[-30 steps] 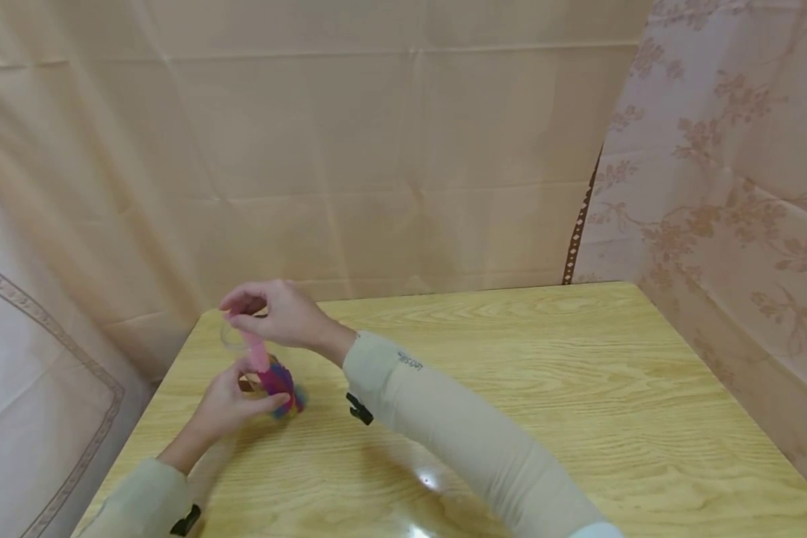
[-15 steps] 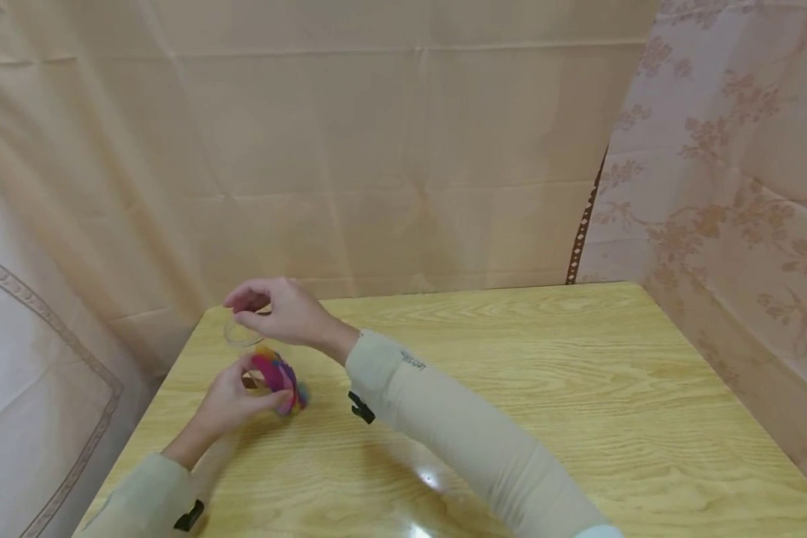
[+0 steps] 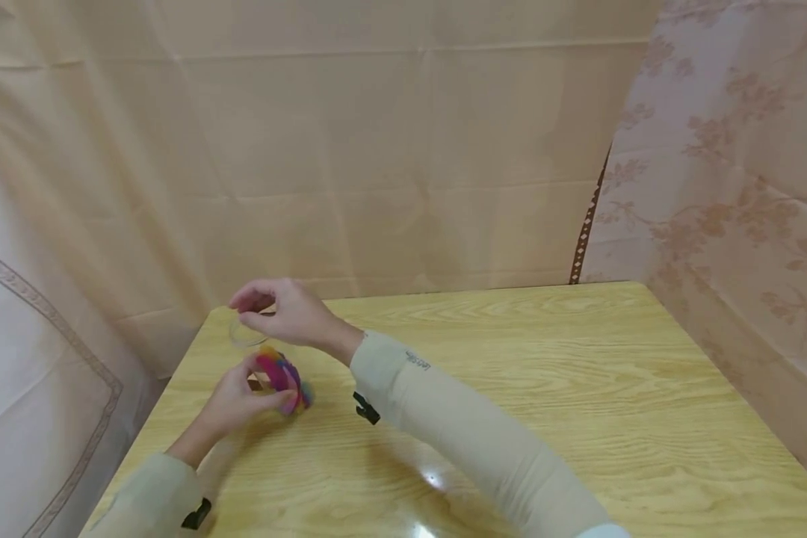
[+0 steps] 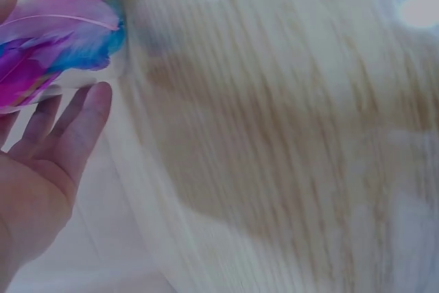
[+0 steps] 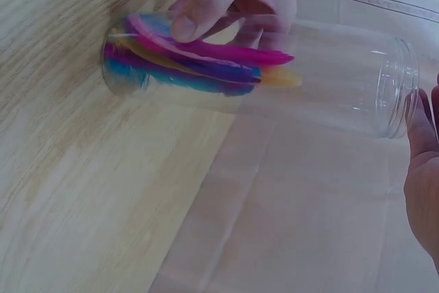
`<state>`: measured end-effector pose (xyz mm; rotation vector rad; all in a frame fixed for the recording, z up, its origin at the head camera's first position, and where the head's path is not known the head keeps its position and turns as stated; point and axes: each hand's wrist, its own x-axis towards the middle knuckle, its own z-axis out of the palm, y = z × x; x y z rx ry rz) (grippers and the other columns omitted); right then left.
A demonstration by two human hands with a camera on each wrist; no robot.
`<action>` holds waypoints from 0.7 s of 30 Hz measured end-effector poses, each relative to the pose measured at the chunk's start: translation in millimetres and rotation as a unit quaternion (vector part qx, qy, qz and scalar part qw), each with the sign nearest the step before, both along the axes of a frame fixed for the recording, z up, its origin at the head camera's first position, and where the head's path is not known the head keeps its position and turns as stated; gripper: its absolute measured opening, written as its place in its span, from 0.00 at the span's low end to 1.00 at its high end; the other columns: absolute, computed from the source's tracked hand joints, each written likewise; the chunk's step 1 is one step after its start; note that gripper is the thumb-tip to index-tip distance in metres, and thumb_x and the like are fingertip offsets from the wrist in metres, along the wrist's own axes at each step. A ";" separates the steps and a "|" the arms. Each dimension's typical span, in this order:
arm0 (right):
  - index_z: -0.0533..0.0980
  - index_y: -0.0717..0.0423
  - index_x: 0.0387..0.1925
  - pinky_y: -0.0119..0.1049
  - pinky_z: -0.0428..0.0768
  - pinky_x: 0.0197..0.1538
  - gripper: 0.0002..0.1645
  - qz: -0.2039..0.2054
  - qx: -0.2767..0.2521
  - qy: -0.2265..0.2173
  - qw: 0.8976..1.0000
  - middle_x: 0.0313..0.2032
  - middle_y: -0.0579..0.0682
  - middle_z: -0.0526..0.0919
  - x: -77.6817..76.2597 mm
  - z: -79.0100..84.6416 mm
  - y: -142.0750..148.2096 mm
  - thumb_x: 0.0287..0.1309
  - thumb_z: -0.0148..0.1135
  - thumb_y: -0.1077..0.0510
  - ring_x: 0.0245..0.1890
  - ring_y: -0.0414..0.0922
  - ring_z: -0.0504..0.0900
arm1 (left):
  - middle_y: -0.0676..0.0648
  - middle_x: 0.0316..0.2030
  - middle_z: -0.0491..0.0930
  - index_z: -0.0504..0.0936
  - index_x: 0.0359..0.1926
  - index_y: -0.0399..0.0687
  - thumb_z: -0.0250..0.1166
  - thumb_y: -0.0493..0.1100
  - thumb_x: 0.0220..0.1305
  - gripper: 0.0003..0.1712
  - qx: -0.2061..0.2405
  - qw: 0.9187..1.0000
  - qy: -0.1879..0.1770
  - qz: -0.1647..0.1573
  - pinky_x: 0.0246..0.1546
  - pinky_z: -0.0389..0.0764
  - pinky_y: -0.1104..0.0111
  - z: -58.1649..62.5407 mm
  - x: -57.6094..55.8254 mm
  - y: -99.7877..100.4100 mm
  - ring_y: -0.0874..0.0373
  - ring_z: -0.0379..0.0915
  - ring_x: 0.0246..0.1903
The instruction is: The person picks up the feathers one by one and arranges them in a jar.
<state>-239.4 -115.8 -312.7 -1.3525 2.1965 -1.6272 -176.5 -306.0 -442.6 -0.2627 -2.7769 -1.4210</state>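
A clear jar (image 5: pixel 336 80) stands upright at the table's left side, with pink, purple, blue and yellow feathers (image 5: pixel 206 63) gathered in its lower part. Around that lower part, my left hand (image 3: pixel 232 400) grips the wall, thumb on the near side. My right hand (image 3: pixel 289 310) is at the jar's mouth, its fingers loosely bent and no feather between them. The right wrist view puts a fingertip of it right at the glass rim (image 5: pixel 401 90). Part of the feathers is hidden behind the left hand in the head view.
The light wooden table (image 3: pixel 545 396) reaches far to the right of both hands. A beige curtain (image 3: pixel 403 149) hangs behind its back edge, and a patterned cloth (image 3: pixel 733 187) borders the right side. Long sleeves cover both forearms.
A pink feather that the right hand held at the jar's mouth one second ago has dropped in among the others. Both hands otherwise stay almost in place.
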 end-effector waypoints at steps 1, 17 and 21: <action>0.82 0.59 0.48 0.21 0.79 0.48 0.09 0.001 -0.003 -0.002 1.000 0.42 0.45 0.86 0.1 0.0 0.9 0.67 0.65 0.65 0.41 0.30 0.80 | 0.42 0.45 0.79 0.73 0.55 0.39 0.79 0.48 0.55 0.33 0.003 1.000 -0.005 0.000 0.41 0.82 0.66 0.8 -0.5 1.1 0.49 0.77 0.43; 0.78 0.53 0.61 0.31 0.70 0.65 0.21 -0.096 0.079 0.099 0.987 0.59 0.46 0.82 -6.4 15.0 48.9 0.71 0.63 0.52 0.62 0.40 0.76 | 0.30 0.67 0.62 0.51 0.75 0.45 0.80 0.49 0.55 0.58 0.006 1.000 -0.015 -0.008 0.61 0.67 0.36 22.7 -6.0 8.2 0.24 0.59 0.67; 0.76 0.54 0.63 0.34 0.68 0.68 0.23 -0.118 0.117 0.108 0.980 0.62 0.48 0.80 -11.0 17.4 77.7 0.71 0.62 0.51 0.65 0.43 0.74 | 0.30 0.74 0.52 0.46 0.78 0.46 0.80 0.50 0.55 0.63 -0.014 1.000 0.026 -0.001 0.62 0.57 0.29 38.2 -1.6 5.1 0.26 0.47 0.72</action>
